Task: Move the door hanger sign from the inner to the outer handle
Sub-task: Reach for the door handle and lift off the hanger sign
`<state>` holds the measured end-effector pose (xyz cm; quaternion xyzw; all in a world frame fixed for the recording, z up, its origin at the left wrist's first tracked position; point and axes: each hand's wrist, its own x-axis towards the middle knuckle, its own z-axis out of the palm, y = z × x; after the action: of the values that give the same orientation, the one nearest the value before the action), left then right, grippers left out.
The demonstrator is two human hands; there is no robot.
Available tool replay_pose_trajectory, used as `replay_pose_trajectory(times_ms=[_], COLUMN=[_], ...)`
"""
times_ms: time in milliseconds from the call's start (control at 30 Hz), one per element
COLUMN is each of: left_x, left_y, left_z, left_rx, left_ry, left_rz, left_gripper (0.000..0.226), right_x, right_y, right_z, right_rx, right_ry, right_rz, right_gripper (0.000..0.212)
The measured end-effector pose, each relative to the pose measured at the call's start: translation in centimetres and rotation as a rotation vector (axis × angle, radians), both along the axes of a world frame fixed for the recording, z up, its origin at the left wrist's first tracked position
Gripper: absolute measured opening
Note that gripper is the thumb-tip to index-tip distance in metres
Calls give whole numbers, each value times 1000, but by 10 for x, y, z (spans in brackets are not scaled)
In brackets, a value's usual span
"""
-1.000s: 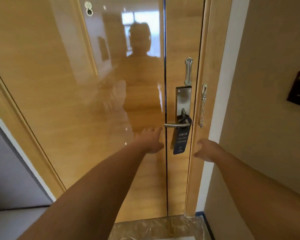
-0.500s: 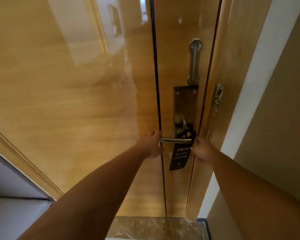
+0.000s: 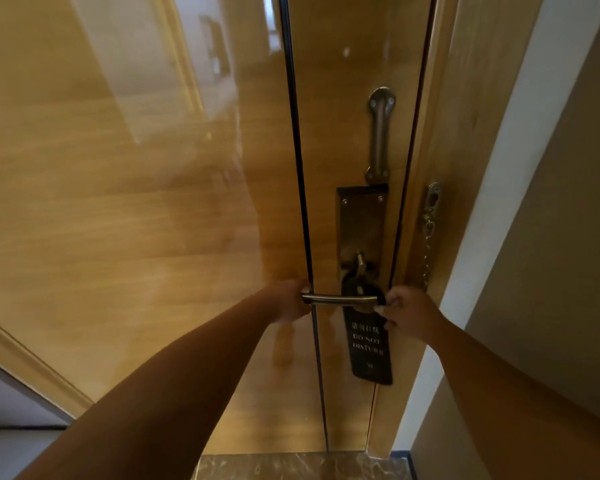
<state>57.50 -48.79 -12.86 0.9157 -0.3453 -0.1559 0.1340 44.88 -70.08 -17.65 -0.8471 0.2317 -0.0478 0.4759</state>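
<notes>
marble threshold strip [image 3: 291, 465]: along the bottom edge of the door, nearest item. door hanger sign [image 3: 369, 344]: dark, lettered "do not disturb", hanging upright from the inner handle close to the door's right edge, its looped top round the handle's root. left hand [image 3: 291, 303]: fingers curled round the free left end of the handle, palm hidden against the door. right hand [image 3: 407, 317]: fingers bent, pinching the right edge of the sign just under the handle; thumb tip on the sign face. inner handle [image 3: 340, 299]: metal lever, level, crossing the dark vertical groove in the door. lock plate [image 3: 361, 230]: tall dark metal plate behind the handle, with a small thumb-turn above the sign's loop. door chain [image 3: 428, 244]: hanging from a bracket on the frame, just right of the door's edge. chain slide bar [image 3: 380, 133]: upright above the lock plate. door [image 3: 136, 220]: glossy wood, closed or not cannot be told.
</notes>
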Motion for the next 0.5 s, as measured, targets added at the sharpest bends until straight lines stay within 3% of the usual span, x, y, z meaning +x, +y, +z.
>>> replay_pose_trajectory(times_ms=[200, 500], left_x=[-2, 16], left_y=[0, 34], left_z=[33, 77], left_rx=[31, -28], left_ry=[-78, -79], left_rz=[-188, -91], left_gripper=[38, 27], right_x=[1, 35], right_y=[4, 57], right_z=[31, 54], right_rx=[21, 169], right_ry=[69, 63], right_rz=[113, 251], right_gripper=[12, 19])
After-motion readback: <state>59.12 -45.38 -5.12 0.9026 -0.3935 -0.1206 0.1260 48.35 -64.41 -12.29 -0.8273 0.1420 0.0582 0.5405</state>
